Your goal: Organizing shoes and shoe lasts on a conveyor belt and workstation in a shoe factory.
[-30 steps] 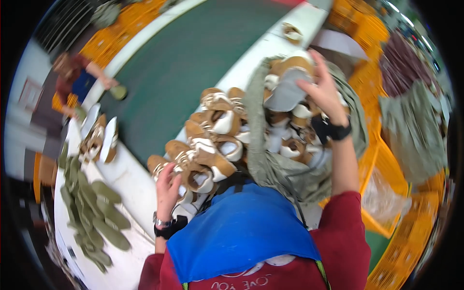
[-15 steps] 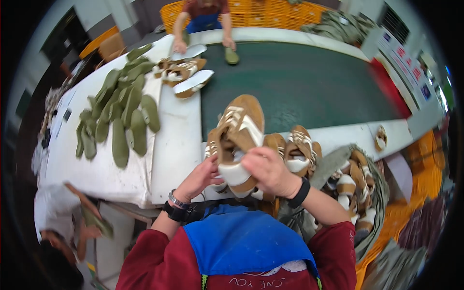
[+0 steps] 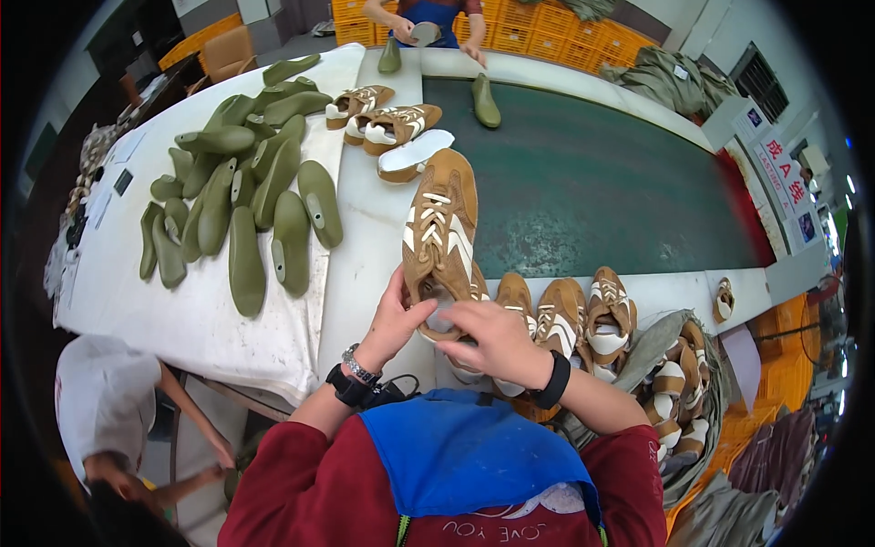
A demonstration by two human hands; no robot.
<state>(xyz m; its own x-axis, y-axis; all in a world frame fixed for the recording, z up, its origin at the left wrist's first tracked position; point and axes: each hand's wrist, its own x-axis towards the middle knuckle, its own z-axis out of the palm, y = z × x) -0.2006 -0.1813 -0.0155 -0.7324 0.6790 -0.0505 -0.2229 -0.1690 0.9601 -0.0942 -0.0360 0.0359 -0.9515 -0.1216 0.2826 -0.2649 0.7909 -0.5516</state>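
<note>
One shoe [image 3: 445,214] looks unfinished — left hand [image 3: 390,326] gripping its side, right hand [image 3: 503,345] pinching its heel — with a shoe row [image 3: 560,321] and loaded sack [image 3: 651,343] seemingly left.

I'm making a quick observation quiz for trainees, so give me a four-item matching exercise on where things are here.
1. brown-and-white shoe
2. green foot-shaped forms
3. grey-green sack
4. blue apron

A. worn over a red shirt
B. at lower right, with more shoes inside
C. held in the left hand, right hand at its opening
D. heaped on the white cloth

Pairs: 1-C, 2-D, 3-B, 4-A
</note>
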